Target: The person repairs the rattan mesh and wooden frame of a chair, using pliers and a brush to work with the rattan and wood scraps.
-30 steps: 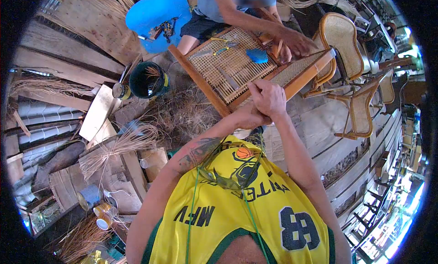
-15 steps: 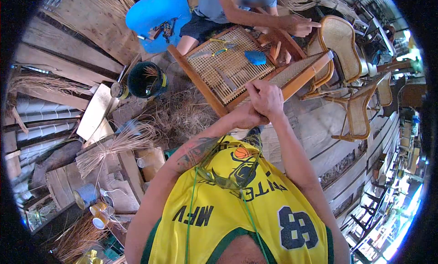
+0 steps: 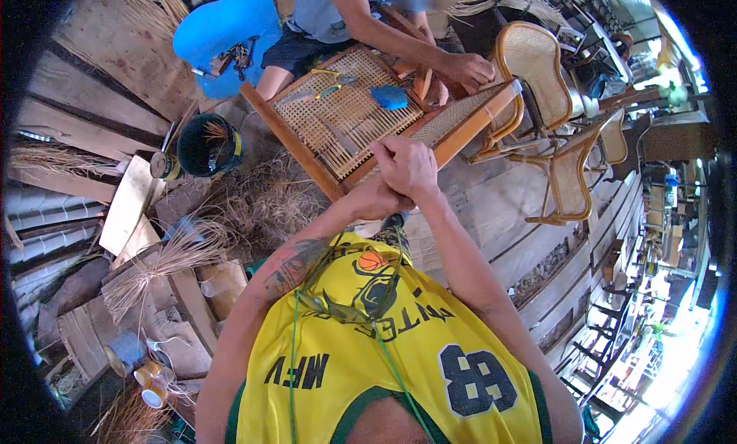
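Observation:
My hands meet at the near edge of a wooden chair frame (image 3: 295, 154) with a woven cane panel. My right hand (image 3: 407, 166) lies on top, its fingers bent over my left hand (image 3: 376, 200), whose fingers are mostly hidden. On the panel are a yellow-handled tool (image 3: 328, 89), a blue object (image 3: 389, 98) and a thin flat blade-like piece (image 3: 339, 137). Open rows of cane strands show near my hands. Across the frame, a seated co-worker has one hand (image 3: 468, 72) by the frame's far right part and the other lower, beside wooden pieces.
A blue seat (image 3: 223, 31) holding small tools stands at upper left, above a dark bucket (image 3: 206, 146). Loose cane fibres (image 3: 265, 202) litter the floor. A cane bundle (image 3: 165, 271) and tape rolls (image 3: 153, 390) lie at left. Cane chairs (image 3: 572, 175) stand at right.
The view has shifted, so the scene sits further left. The co-worker's pointing hand has come down toward the frame, its finger no longer stretched out. My hands remain together.

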`<state>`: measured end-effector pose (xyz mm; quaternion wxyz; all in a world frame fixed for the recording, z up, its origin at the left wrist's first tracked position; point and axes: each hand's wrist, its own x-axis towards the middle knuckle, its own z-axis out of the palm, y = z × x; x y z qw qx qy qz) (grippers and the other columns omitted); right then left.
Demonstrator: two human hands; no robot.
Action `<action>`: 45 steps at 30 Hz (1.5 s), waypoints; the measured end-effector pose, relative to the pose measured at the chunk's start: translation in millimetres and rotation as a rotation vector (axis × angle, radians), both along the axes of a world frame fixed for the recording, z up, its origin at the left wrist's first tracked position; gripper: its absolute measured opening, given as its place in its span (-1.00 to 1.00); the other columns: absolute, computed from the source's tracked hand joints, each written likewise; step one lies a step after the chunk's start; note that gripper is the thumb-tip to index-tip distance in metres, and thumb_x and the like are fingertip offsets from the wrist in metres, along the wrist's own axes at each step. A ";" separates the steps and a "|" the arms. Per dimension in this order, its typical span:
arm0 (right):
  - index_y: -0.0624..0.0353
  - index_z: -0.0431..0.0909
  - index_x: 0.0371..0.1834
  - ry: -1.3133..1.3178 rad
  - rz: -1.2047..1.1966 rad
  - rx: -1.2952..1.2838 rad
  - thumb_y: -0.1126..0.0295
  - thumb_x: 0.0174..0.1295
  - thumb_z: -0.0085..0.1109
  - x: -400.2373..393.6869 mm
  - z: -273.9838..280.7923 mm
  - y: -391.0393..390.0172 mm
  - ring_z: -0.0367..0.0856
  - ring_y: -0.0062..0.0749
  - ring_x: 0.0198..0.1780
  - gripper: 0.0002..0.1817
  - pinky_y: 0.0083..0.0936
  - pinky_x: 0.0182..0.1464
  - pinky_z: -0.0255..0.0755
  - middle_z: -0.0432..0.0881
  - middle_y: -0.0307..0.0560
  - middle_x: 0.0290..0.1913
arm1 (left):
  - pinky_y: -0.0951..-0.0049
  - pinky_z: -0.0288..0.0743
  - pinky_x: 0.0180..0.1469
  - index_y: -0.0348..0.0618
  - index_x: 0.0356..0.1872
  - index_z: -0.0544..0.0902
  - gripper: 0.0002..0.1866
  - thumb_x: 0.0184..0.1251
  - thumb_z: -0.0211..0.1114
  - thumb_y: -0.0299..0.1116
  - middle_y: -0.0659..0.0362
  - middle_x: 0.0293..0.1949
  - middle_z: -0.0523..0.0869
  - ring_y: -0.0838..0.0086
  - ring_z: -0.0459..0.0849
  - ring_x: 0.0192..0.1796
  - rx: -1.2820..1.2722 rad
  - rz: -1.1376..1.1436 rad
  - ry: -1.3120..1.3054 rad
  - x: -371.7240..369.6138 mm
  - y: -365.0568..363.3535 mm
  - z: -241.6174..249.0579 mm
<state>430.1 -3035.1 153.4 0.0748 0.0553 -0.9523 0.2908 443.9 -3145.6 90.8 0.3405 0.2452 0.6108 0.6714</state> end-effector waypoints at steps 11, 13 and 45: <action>0.12 0.59 -0.50 -0.020 0.000 0.015 0.13 0.26 0.17 0.0 2.9 -2.0 0.65 0.08 -0.34 -0.68 -0.04 -0.30 0.51 0.66 0.03 -0.43 | 0.27 0.51 0.05 -0.24 -0.03 0.64 -0.56 0.04 0.44 -0.29 0.02 -0.11 0.75 0.29 0.67 -0.03 -0.048 0.024 0.118 -0.3 1.2 -6.5; 0.13 0.60 -0.49 -0.027 -0.009 -0.003 0.14 0.26 0.17 0.1 5.1 -3.4 0.66 0.07 -0.33 -0.69 -0.04 -0.29 0.51 0.67 0.03 -0.42 | 0.28 0.50 0.06 -0.24 -0.03 0.65 -0.56 0.04 0.44 -0.30 0.02 -0.11 0.75 0.30 0.67 -0.03 -0.047 0.019 0.168 1.3 1.7 -8.8; 0.13 0.69 -0.35 -0.003 0.005 0.008 0.14 0.27 0.21 -1.5 0.7 -0.9 0.65 0.12 -0.34 -0.72 -0.09 -0.31 0.52 0.68 0.12 -0.41 | 0.30 0.43 0.28 -0.22 0.14 0.56 -0.47 0.11 0.50 -0.37 0.10 0.11 0.66 0.37 0.58 0.17 -0.101 -0.035 0.146 -2.9 -7.1 20.1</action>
